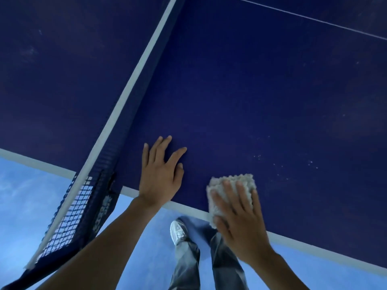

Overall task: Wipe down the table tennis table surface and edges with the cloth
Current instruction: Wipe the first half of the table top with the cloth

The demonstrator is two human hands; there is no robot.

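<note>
Nearest the lens, two forearms are seen reaching from the bottom of the view onto the table tennis table (272,91). The cloth (232,182), folded into a pad, is pressed flat under the straight, spread fingers of the right hand (236,218); it is not pinched or curled round. It lies on the blue surface, its near end overlapping the white near edge (184,207). The left hand (159,172) is laid flat and empty on the surface, between the cloth and the net (73,206). Pale specks (282,165) are scattered far and right of the cloth, so a stroke outward and rightward is judged to be called for, the right hand being nearer.
</note>
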